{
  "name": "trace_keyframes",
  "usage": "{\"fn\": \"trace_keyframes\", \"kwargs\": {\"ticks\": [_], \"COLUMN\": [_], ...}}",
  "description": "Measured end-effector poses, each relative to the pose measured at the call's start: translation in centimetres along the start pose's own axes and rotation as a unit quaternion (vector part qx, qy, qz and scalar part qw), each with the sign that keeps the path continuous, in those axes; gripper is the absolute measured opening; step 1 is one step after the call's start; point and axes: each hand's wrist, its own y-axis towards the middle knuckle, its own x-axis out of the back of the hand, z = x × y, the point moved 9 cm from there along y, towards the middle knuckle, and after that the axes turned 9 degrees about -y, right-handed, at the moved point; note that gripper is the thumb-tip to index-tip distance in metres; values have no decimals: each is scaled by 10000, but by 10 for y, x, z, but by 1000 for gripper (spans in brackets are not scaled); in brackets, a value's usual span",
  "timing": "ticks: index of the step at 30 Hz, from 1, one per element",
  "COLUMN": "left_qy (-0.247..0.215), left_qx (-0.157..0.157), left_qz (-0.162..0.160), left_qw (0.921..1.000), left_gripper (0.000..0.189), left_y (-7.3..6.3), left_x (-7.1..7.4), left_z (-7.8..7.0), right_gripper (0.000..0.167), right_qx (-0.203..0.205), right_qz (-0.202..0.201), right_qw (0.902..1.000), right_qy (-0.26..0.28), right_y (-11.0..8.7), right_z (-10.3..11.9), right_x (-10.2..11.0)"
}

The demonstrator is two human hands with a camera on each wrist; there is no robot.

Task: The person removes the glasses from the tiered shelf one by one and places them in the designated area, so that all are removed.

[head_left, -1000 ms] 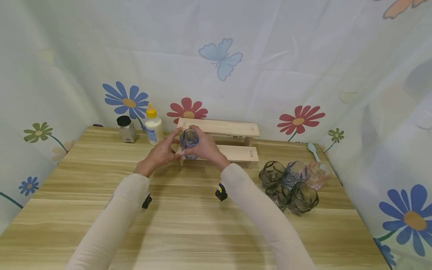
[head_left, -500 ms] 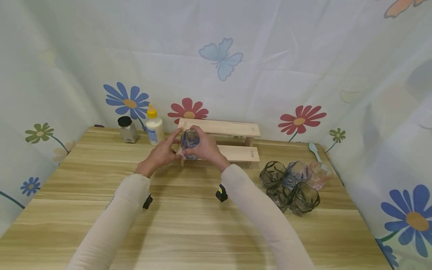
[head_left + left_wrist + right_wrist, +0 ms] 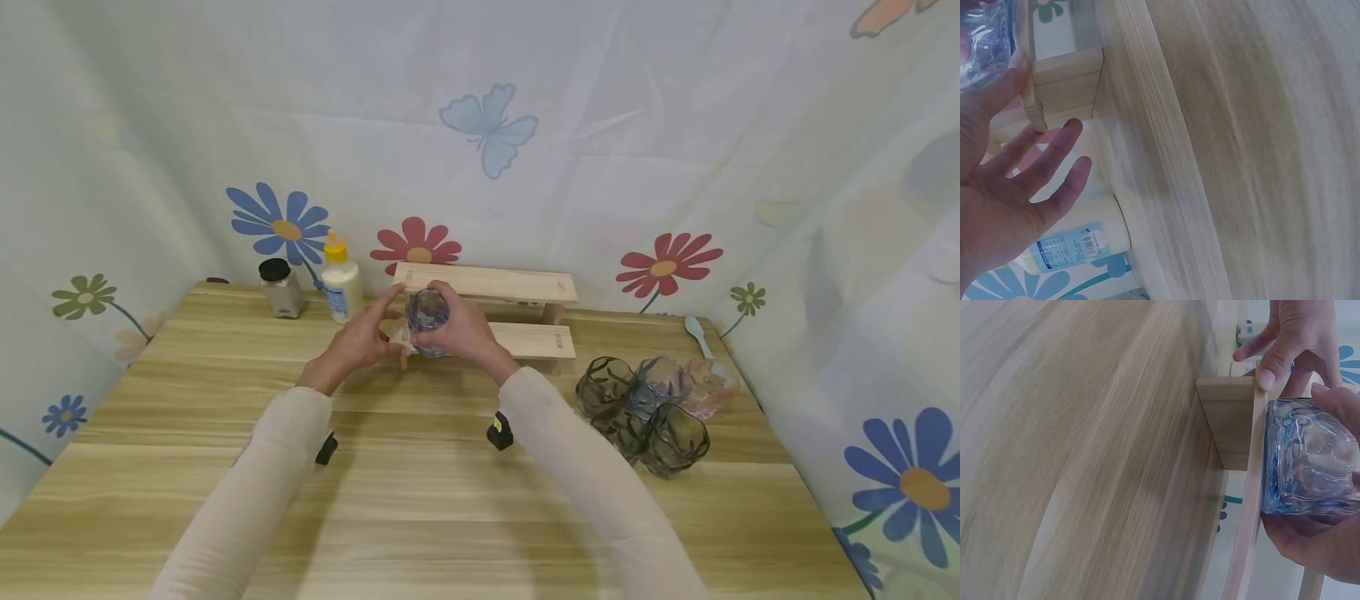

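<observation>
A blue-tinted drinking glass (image 3: 428, 312) stands upright at the left part of the lower plank of a two-tier wooden shelf (image 3: 534, 340). My right hand (image 3: 463, 330) grips the glass from its right side, fingers behind and thumb in front. In the right wrist view, the base of the glass (image 3: 1310, 459) meets the plank. My left hand (image 3: 358, 340) holds the left end of the lower plank, its thumb at the front corner. The left wrist view shows the other fingers of the left hand (image 3: 1004, 200) spread below and past the plank end.
Left of the shelf stand a yellow-capped white bottle (image 3: 341, 292) and a black-lidded jar (image 3: 282, 292). At the right of the table, several dark glasses (image 3: 675, 442) cluster with a blue glass (image 3: 660, 387) and a pink glass (image 3: 707, 392). A light-blue spoon (image 3: 697, 336) lies behind them.
The right hand has shifted the blue glass slightly to the right along the lower plank. The left hand has stayed at the plank's left end.
</observation>
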Motion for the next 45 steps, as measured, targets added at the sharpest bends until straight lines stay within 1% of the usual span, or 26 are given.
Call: {"fn": "trace_keyframes", "kwargs": {"ticks": [9,14,19,25,32,36,40,45], "left_qy": [-13,22,120,116,83,64,53,38], "left_qx": [63,88,161,180,213,227,237,248], "left_qz": [19,40,52,21,18,15,65,80], "left_qw": [10000,10000,9998,9998,9997,9997,9997,9997], "left_gripper": [108,108,108,108,108,109,109,108], "left_y": [0,1,1,2,4,4,4,4], "left_x": [-3,-5,-3,-1,0,1,-1,-2], "left_z": [4,7,7,7,8,6,4,5], "right_gripper": [88,89,90,91,92,91,90,93], "right_qx": [-75,-214,-296,-259,-252,-165,-162,-180], "right_qz": [54,83,140,78,-27,-87,-159,-73], "right_qw": [9999,9997,9994,9994,9992,9994,9996,9994], "right_qy": [-113,-91,-118,-194,-320,-276,-160,291], "right_y": [-10,-20,-29,-36,-52,-63,-76,-97], "right_z": [-14,-21,-25,-30,-33,-37,-46,-58], "right_x": [7,15,23,37,61,75,86,98]}}
